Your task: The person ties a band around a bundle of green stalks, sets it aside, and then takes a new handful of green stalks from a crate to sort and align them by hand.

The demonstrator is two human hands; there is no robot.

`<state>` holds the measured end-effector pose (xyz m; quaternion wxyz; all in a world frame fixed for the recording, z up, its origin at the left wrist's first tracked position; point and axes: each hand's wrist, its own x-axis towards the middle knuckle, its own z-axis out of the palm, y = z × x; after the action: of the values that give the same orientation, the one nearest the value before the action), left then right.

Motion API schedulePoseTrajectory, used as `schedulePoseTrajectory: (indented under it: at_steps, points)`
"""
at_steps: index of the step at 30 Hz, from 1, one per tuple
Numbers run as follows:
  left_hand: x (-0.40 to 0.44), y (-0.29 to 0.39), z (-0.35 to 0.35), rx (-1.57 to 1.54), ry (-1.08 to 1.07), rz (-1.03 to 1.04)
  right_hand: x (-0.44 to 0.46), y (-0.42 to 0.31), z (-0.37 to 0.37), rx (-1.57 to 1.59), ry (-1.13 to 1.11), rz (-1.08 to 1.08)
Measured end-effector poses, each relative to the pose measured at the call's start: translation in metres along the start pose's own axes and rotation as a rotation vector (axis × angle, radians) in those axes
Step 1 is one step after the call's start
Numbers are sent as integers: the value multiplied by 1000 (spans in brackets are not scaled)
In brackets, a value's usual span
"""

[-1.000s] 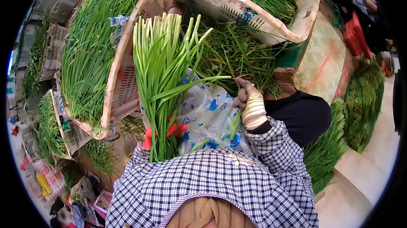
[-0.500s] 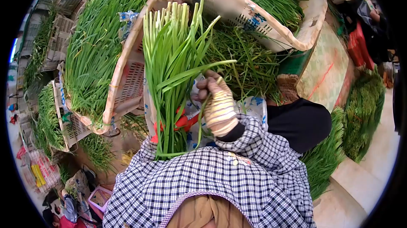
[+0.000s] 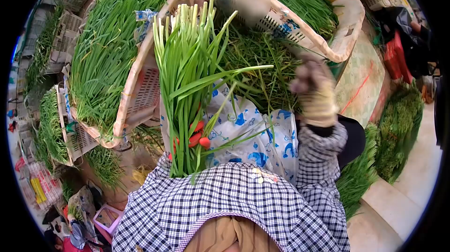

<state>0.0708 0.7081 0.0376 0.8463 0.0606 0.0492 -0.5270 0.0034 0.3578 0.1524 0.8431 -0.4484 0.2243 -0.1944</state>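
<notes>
A bunch of long green stalks (image 3: 187, 69) stands upright before my chest, pale cut ends at the top. My left hand (image 3: 194, 137), in a red-orange glove, is wrapped round its lower part. One leaf sticks out sideways to the right, and several thin blades hang loose near my fingers. My right hand (image 3: 313, 83), in a striped glove with dark fingertips, is blurred by motion at the right edge of the pile of loose leaves (image 3: 262, 64); its fingers are smeared. A white plastic sheet with blue prints (image 3: 253, 135) covers my lap.
Left of the bunch is a crate (image 3: 133, 88) full of green stalks. Another crate (image 3: 304, 24) with stalks stands at the top. Green bundles (image 3: 398, 130) lie on the right, beside a pale board (image 3: 365, 74). A person in dark clothing (image 3: 412, 41) is at upper right.
My right hand went from the sheet's right side to beside the bunch, then swung away right to the leaf pile. The bunch stays in my left hand, with loose blades now hanging beside it.
</notes>
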Motion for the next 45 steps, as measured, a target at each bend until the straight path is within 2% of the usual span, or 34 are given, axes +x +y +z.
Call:
schedulePoseTrajectory:
  at_steps: [1,2,5,6,8,9,11,13,17,19,21,22,23,25,28,31,32,33,35,36,37,39,41,43,44,45]
  points:
    - [3,0,-1,1,4,-4,-10,-24,-10,-214,-94,-97]
    - [4,0,-1,-1,3,-5,0,-26,-31,97,-496,-190]
    - [7,1,2,10,1,-21,-5,-6,-33,-510,-309,261]
    - [8,0,2,13,-6,-21,4,72,-112,-1388,-418,63]
    - [7,0,4,25,0,-26,-1,60,-55,-1642,-243,237]
    - [7,-2,6,31,3,-25,-3,78,-57,-1349,-69,320]
    - [9,-3,7,36,22,-33,-12,83,-28,-1219,-262,-66]
    - [12,-2,9,51,18,-48,-15,82,23,-625,-217,436]
    - [14,-1,10,68,28,-63,-13,114,58,-210,-140,491]
    - [12,-1,12,84,37,-67,-20,125,55,-260,-78,290]
    - [11,-1,12,98,46,-75,-28,125,49,25,206,253]
    - [12,-2,11,101,48,-79,-23,133,38,85,340,325]
    - [11,-3,10,99,57,-83,-24,139,28,218,368,321]
    - [11,-2,11,121,76,-94,-9,132,32,95,592,480]
    - [9,0,13,173,118,-120,10,129,26,208,163,366]
    - [0,11,24,289,243,-182,50,128,33,102,92,346]
    - [-4,16,31,319,291,-205,63,131,33,-130,58,319]
    - [-6,26,41,323,288,-196,64,112,64,-125,138,256]
    - [-8,43,51,885,335,-412,78,120,64,-106,68,278]
    - [-10,47,56,951,345,-445,82,123,65,40,8,383]
    - [-12,45,60,949,350,-443,79,127,66,316,-99,490]
    - [-13,41,70,969,479,-350,65,122,70,331,81,577]
    - [-21,47,60,961,504,-352,56,132,64,528,-104,377]
    - [-20,57,68,1243,471,-396,50,119,71,538,-213,279]
    - [-17,71,82,1452,330,-398,50,122,70,536,-208,276]
    - [-13,83,97,1462,276,-427,51,125,68,475,-212,325]
